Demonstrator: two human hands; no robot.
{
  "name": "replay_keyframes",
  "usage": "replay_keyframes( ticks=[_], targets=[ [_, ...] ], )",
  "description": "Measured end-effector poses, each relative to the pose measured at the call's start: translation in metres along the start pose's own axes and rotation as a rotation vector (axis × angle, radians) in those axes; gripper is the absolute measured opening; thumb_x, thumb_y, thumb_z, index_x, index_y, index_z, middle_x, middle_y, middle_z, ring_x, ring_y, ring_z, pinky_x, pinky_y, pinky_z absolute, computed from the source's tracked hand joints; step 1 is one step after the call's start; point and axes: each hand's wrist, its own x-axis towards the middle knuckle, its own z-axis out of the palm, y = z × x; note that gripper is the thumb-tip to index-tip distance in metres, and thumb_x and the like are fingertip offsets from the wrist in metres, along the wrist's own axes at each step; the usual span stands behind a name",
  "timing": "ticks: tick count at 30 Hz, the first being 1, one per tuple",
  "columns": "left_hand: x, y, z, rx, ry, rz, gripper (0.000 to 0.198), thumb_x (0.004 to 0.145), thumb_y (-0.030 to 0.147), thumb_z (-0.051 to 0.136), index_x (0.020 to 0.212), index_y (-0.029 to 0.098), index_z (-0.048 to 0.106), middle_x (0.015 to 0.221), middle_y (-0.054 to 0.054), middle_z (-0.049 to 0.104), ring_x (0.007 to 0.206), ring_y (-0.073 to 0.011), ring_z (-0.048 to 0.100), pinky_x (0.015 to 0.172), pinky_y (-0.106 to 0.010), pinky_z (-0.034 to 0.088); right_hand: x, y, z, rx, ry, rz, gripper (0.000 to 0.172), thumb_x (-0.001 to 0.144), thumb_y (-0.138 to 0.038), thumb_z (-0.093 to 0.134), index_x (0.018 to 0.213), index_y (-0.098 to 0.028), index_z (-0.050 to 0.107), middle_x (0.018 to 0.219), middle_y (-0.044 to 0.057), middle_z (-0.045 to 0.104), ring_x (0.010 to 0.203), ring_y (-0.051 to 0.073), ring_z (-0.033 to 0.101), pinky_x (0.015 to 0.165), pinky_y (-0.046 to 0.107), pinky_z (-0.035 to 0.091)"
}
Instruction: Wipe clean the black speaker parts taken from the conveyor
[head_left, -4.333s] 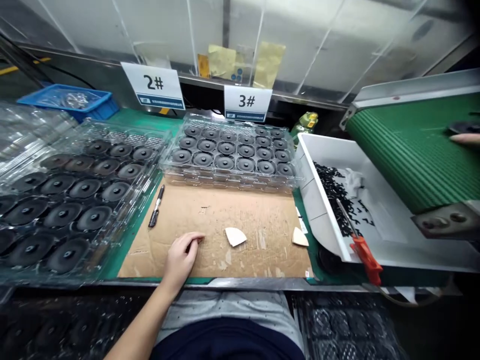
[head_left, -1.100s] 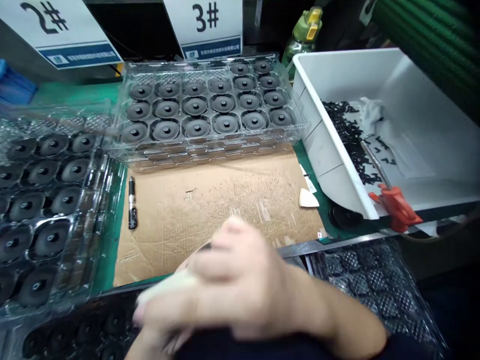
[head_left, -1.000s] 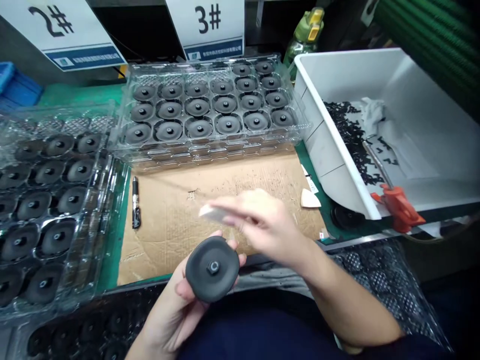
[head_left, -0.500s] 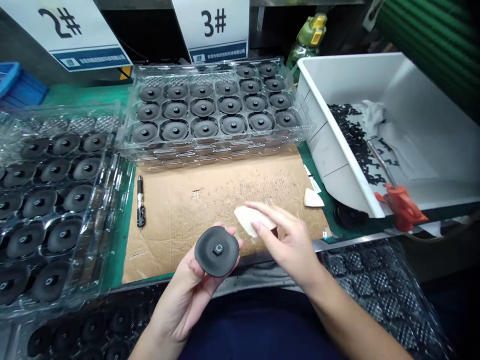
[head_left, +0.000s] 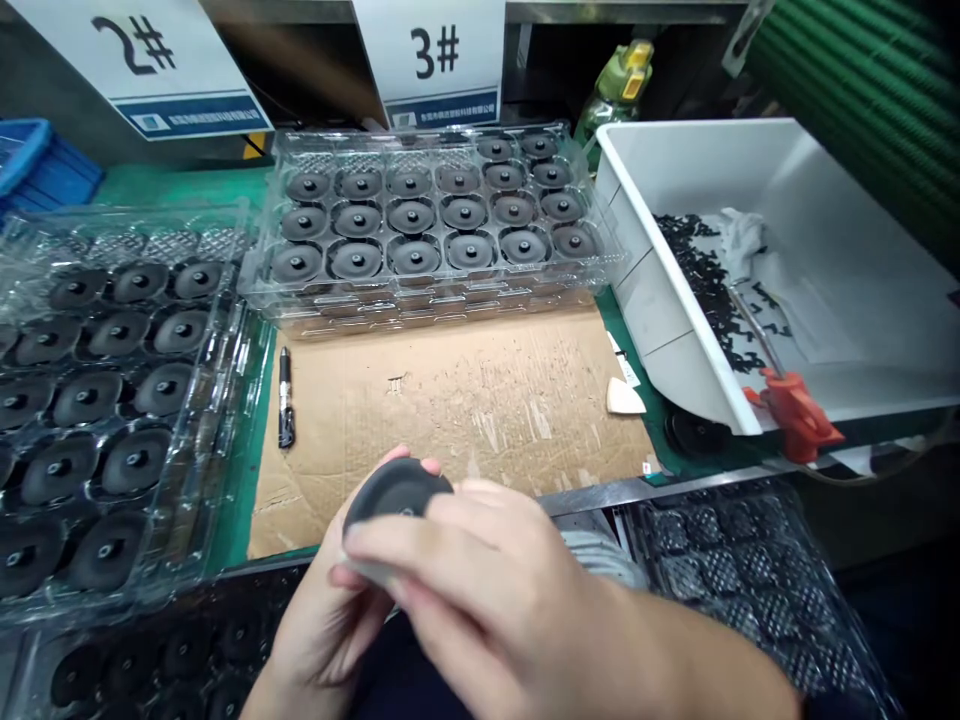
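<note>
My left hand [head_left: 319,615] holds a black round disc [head_left: 386,488] by its edge, tilted, its small centre nut partly covered. Across the disc's near side reaches my right hand [head_left: 499,575], fingers bent and touching its rim. A pale sliver of the white wedge-shaped pad [head_left: 373,568] shows under the right fingers; most of it is hidden. Both hands are above the near edge of a cardboard sheet [head_left: 420,400]. Another white pad [head_left: 624,397] lies at the sheet's right side.
Clear plastic trays [head_left: 435,285] of similar discs stand at the back, with another tray [head_left: 176,440] at left. A black marker [head_left: 286,400] lies on the cardboard. At right, a white bin [head_left: 675,300] holds small black parts; an orange-handled tool [head_left: 799,415] rests over its rim.
My right hand has moved left with the white pad, from beside the disc onto its near rim. The disc has moved slightly left and tilted.
</note>
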Motion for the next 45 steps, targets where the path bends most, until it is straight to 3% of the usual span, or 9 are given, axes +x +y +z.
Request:
replay_keyframes(
  ticks=[5,11,17,24,28,32,37,41,45],
  targets=[
    [-0.002,0.006,0.005,-0.043,-0.056,-0.021,0.052,0.053,0.037,0.080,0.102,0.026,0.066,0.104,0.000,0.068,0.101,-0.0195,0.061,0.083,-0.021,0.051,-0.018,-0.006,-0.021,-0.152,-0.029,0.196,0.027,0.087,-0.009,0.043,0.109,-0.013,0.057,0.079,0.001,0.057,0.069,0.012,0.047,0.067,0.026,0.035],
    [-0.004,0.010,0.014,-0.080,-0.071,-0.104,0.048,0.058,0.033,0.078,0.104,0.030,0.065,0.105,0.002,0.068,0.099,-0.0176,0.062,0.084,-0.020,0.050,-0.003,0.021,-0.026,-0.103,0.065,-0.079,0.033,0.090,-0.010,0.038,0.114,-0.020,0.058,0.084,0.001,0.059,0.078,0.012,0.049,0.074,0.027,0.037],
    [-0.007,0.006,0.000,-0.191,-0.198,-0.115,0.056,0.060,0.038,0.076,0.113,0.026,0.061,0.120,-0.008,0.059,0.105,-0.0298,0.057,0.087,-0.031,0.051,-0.036,0.054,-0.009,0.104,0.227,0.453,0.028,0.090,-0.021,0.047,0.116,-0.026,0.056,0.108,0.000,0.060,0.097,0.011,0.055,0.080,0.023,0.044],
    [-0.004,0.005,0.001,-0.211,-0.245,-0.147,0.056,0.062,0.037,0.075,0.114,0.026,0.060,0.119,-0.007,0.060,0.108,-0.0303,0.055,0.087,-0.032,0.051,-0.073,0.070,0.007,0.060,0.150,0.599,0.031,0.089,-0.023,0.046,0.119,-0.023,0.053,0.117,0.002,0.058,0.107,0.016,0.054,0.088,0.031,0.045],
    [-0.003,0.003,0.004,-0.170,-0.271,-0.114,0.055,0.063,0.037,0.075,0.115,0.024,0.060,0.118,-0.008,0.061,0.104,-0.0276,0.059,0.088,-0.033,0.050,-0.048,0.037,-0.018,-0.072,0.308,0.396,0.033,0.089,-0.019,0.049,0.121,-0.027,0.051,0.117,-0.002,0.057,0.103,0.012,0.054,0.082,0.024,0.043],
    [-0.003,-0.003,0.006,-0.160,-0.231,-0.087,0.045,0.065,0.036,0.074,0.107,0.024,0.065,0.114,-0.001,0.064,0.108,-0.0179,0.057,0.089,-0.018,0.046,-0.016,0.008,-0.023,-0.180,0.150,-0.049,0.030,0.092,-0.018,0.042,0.120,-0.024,0.052,0.096,-0.002,0.064,0.079,0.011,0.054,0.068,0.028,0.037],
    [-0.005,-0.009,0.004,-0.071,-0.089,0.037,0.036,0.067,0.040,0.071,0.098,0.023,0.068,0.102,0.001,0.068,0.097,-0.0159,0.061,0.082,-0.018,0.048,-0.006,0.007,-0.009,-0.337,-0.036,0.154,0.032,0.090,-0.014,0.040,0.118,-0.024,0.053,0.082,0.000,0.061,0.073,0.015,0.049,0.067,0.031,0.029],
    [-0.004,-0.009,0.001,-0.091,-0.097,0.065,0.032,0.067,0.034,0.071,0.098,0.027,0.067,0.100,0.004,0.067,0.094,-0.0117,0.061,0.080,-0.015,0.047,-0.002,0.017,-0.006,-0.196,0.065,-0.051,0.032,0.092,-0.017,0.037,0.119,-0.022,0.053,0.089,0.000,0.063,0.078,0.012,0.053,0.067,0.029,0.031],
    [-0.004,-0.004,-0.006,-0.057,-0.095,0.100,0.052,0.066,0.041,0.071,0.114,0.026,0.059,0.120,-0.005,0.060,0.103,-0.0203,0.060,0.088,-0.023,0.047,-0.013,0.044,-0.010,-0.216,0.115,0.213,0.028,0.091,-0.017,0.045,0.115,-0.025,0.057,0.092,-0.001,0.063,0.082,0.011,0.055,0.073,0.028,0.035]
  ],
)
